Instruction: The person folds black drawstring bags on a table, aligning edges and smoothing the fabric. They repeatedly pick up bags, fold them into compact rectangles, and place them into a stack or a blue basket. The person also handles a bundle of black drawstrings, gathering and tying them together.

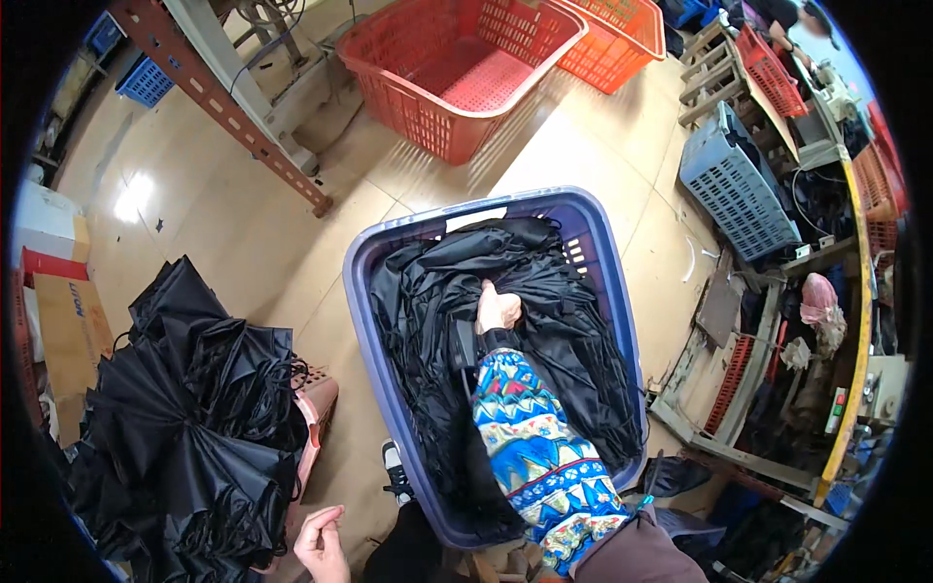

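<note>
A blue-purple plastic basket (362, 291) stands in the middle, filled with shiny black fabric (573, 321) in loose folds and strips. My right hand (498, 309), in a colourful patterned sleeve, reaches down into it. Its fingers are closed on the black fabric, with the thumb on top; the fingertips are partly hidden. Low in the view, my left hand (323, 546) hovers between the two baskets, fingers loosely bent and holding nothing. To its left, a heap of black fabric pieces (190, 418) with pleats fanning from a centre covers most of a pink basket (316, 398).
Beyond stand a red basket (428, 102) and an orange basket (622, 58). A rust-brown metal table leg (233, 107) comes down at upper left. On the right are a grey-blue crate (734, 185) and a cluttered rack with a yellow edge (860, 321). A cardboard box (73, 335) sits far left.
</note>
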### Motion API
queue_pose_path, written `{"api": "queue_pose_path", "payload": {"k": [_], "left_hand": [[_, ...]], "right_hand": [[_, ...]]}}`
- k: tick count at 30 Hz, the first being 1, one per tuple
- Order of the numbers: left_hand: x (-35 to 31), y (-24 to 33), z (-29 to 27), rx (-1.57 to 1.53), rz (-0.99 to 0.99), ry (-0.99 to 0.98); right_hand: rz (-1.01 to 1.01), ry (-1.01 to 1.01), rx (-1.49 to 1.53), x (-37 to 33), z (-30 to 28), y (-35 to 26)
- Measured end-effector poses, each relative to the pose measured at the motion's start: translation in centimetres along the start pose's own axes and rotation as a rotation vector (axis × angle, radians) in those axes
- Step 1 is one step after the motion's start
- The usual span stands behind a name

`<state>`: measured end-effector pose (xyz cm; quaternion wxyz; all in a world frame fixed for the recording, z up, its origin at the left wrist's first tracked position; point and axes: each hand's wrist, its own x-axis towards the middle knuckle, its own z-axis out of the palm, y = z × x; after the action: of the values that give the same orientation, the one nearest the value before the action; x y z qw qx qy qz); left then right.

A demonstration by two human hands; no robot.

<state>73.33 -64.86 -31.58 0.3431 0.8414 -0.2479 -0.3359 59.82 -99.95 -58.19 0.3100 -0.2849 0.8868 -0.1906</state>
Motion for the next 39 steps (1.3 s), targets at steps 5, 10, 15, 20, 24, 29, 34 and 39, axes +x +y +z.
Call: {"api": "queue_pose_path", "payload": {"k": [5,10,15,20,24,29,34,39], "left_hand": [[5.9,-1.0,3.3,-0.212,0.009,-0.239],[14.4,2.3,12.1,-0.328,0.144,-0.348],[21.3,3.2,17.8,-0.169,0.243,-0.302],[24.3,3.1,19.8,0.051,0.160,-0.363],[24.8,4.3,21.3,0.186,0.424,-0.309],[22.6,3.9,21.6,0.449,0.814,-0.180],[17.4,3.5,23.6,0.394,1.026,-0.411],[12.7,3.8,22.5,0.261,1.036,-0.608]], "right_hand": [[-0.181,-0.161,0.428,4.2,-3.1,6.3],[-0.006,-0.285,0.274,-1.8,-10.8,5.4],[0.002,-0.264,0.365,-0.7,-9.3,8.0],[-0.038,-0.167,0.013,-1.0,-5.6,3.9],[-0.058,-0.278,0.203,-1.5,-4.5,1.9],[0.216,-0.931,0.946,-3.1,-7.7,-0.3],[0.005,-0.830,0.579,-4.9,-10.3,0.2],[0.025,-0.690,0.571,-3.9,-13.6,3.8]]}}
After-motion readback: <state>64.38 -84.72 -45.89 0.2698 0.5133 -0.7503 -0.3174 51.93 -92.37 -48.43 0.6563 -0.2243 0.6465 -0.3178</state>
